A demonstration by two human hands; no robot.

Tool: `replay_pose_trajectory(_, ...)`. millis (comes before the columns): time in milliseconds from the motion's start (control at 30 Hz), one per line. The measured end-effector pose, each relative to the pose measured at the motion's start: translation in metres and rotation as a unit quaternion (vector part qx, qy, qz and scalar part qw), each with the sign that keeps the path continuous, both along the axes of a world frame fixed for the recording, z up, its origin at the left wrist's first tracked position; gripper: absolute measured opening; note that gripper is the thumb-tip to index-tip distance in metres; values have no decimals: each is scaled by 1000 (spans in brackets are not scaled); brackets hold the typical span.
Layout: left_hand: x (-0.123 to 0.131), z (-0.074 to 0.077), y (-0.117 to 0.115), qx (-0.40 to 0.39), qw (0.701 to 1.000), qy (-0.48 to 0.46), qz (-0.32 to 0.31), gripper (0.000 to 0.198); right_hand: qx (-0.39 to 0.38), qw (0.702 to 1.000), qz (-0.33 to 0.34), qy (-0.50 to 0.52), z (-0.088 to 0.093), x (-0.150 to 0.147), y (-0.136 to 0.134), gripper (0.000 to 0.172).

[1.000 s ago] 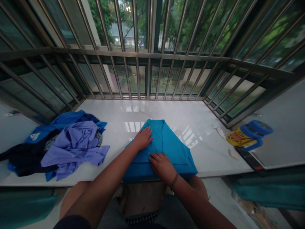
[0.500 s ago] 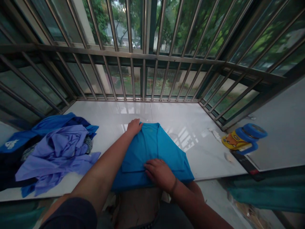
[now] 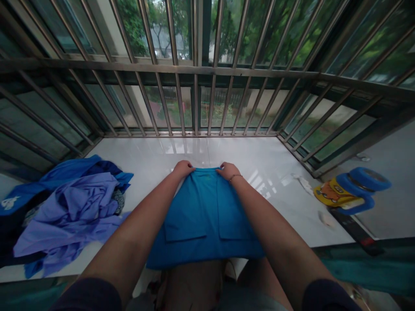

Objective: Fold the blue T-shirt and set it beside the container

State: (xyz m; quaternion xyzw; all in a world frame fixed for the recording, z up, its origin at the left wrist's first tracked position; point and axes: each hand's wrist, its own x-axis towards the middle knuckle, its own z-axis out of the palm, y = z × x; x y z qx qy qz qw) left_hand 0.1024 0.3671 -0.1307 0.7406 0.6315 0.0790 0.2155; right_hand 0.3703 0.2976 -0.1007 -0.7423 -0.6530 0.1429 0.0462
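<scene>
In the head view, two bare hands meet the far edge of a folded blue shirt [image 3: 209, 216], laid on a glossy white surface [image 3: 152, 151] beneath barred windows, its near edge toward the person's lap. Taking the shirt as the clock's centre, the left hand [image 3: 183, 169] is at eleven o'clock and the right hand [image 3: 230, 171] at one. Half a second earlier, the right hand lay on the shirt's lower part; it has since gone up to the collar end, while the left hand has stayed near its corner. That change appears to give the cloth two matched holds in place of one hand spread flat. Each hand's fingers look drawn nearly together, thumb against fingertips, with only thin cloth between, though the tips are small and dim, so how firm the pinch is remains uncertain.

At nine o'clock, well apart from the shirt, purple cloth [image 3: 76, 203] lies crumpled with blue cloth [image 3: 78, 166] in a pile. The one clear container, a yellow bottle [image 3: 333, 193] with a blue top, leans over toward three o'clock; its contents cannot be seen. A dark bar [image 3: 356, 233] lies just beside it, at four.
</scene>
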Motion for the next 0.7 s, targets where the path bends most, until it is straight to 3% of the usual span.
replay_pose_trajectory(200,-5,12,15,-19,999,-40,-26,13,-18,1000,12,1,4,4,29,20)
replay_pose_trajectory(433,-6,43,11,48,994,-96,-11,21,51,999,-2,16,38,8,22,21)
replay_pose_trajectory(567,-10,63,-20,83,989,-121,-20,25,97,995,2,30,57,7,-12,18)
replay_pose_trajectory(700,-26,72,-88,137,974,-164,-73,25,178,981,50,64,60,9,-83,15)
